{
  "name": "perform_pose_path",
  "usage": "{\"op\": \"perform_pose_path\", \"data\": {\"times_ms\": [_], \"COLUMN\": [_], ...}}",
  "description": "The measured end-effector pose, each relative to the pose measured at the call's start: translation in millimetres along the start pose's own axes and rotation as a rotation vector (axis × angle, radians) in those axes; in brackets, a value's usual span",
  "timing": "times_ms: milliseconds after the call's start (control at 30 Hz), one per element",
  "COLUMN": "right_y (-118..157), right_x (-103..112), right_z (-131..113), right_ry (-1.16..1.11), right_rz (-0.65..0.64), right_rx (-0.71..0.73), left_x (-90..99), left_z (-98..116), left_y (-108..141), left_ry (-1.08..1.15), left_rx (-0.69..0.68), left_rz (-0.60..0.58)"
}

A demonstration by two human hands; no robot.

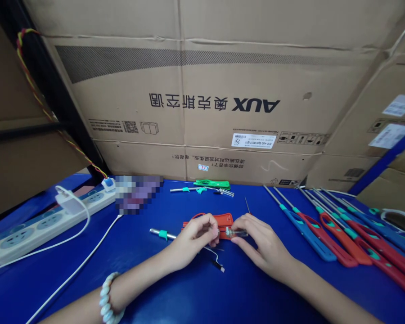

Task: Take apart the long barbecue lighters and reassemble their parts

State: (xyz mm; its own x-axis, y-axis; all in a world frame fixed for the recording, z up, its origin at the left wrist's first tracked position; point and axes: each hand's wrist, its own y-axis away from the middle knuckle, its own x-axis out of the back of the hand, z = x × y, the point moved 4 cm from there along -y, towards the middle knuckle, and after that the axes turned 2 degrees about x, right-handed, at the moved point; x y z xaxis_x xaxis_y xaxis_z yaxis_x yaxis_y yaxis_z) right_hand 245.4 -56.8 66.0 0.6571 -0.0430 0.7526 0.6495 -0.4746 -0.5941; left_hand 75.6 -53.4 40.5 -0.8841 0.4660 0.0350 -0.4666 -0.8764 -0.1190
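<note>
Thumb and fingers of my left hand (pixel 199 231) are pinched together above a red lighter housing (pixel 225 219); what they hold is too small to make out. My right hand (pixel 259 234) grips a clear lighter fuel tank (pixel 238 233), its valve end pointing left at my left fingertips. A thin metal rod (pixel 247 204) sticks up just behind my right fingers; whether they hold it I cannot tell. Left of the housing lies a metal lighter tube (pixel 170 235) with a teal piece on it. Below my left hand a white wire ends at a small black part (pixel 218 265).
Farther back lie a green lighter housing (pixel 212 184) and another metal tube (pixel 180 190). Several long-necked lighters (pixel 344 243) spread along the right. A power strip (pixel 50 220) with a white cable (pixel 84 261) occupies the left. A large cardboard box (pixel 202 81) walls the back.
</note>
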Motion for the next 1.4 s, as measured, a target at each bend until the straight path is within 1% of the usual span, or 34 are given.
{"op": "perform_pose_path", "data": {"times_ms": [133, 233, 333, 500, 700, 867, 1000, 1100, 1200, 1267, 1400], "right_y": [-1.1, -1.2, -0.1, 0.2, -3.7, -2.9, -2.6, -2.8, -1.7, -0.3, 2.1], "right_x": [2.2, 3.3, 2.6, -0.1, -0.8, -3.0, -4.7, -6.6, -10.3, -12.8, -15.9], "right_z": [-1.4, -2.4, -1.6, -1.3, -5.2, -4.6, -5.5, -4.5, -2.2, -0.3, 2.2], "right_ry": [0.015, 0.025, 0.027, 0.014, 0.01, 0.037, 0.093, 0.133, 0.116, 0.075, 0.016], "right_rz": [0.007, 0.016, 0.01, -0.03, -0.051, -0.059, -0.077, -0.117, -0.21, -0.277, -0.359], "right_rx": [0.0, 0.009, -0.004, -0.019, 0.063, 0.074, 0.088, 0.085, 0.068, 0.03, -0.052], "left_x": [-2.3, -2.4, -2.9, -4.2, -3.3, -2.5, -2.6, -2.6, -3.6, -4.7, -7.4], "left_z": [1.9, -0.9, -3.6, -4.6, -4.5, -6.0, -0.8, 7.4, 14.2, 16.8, 19.8], "left_y": [-0.2, -1.7, -2.8, -2.3, -0.9, -0.8, -0.3, 1.3, 4.0, 5.5, 7.4], "left_ry": [0.02, 0.01, -0.007, -0.007, -0.081, -0.167, -0.296, -0.479, -0.67, -0.779, -0.903], "left_rx": [-0.013, -0.01, -0.008, 0.033, 0.012, 0.002, -0.02, -0.092, -0.181, -0.227, -0.282], "left_rz": [-0.071, -0.097, -0.104, -0.096, -0.105, -0.107, -0.122, -0.156, -0.219, -0.255, -0.302]}}
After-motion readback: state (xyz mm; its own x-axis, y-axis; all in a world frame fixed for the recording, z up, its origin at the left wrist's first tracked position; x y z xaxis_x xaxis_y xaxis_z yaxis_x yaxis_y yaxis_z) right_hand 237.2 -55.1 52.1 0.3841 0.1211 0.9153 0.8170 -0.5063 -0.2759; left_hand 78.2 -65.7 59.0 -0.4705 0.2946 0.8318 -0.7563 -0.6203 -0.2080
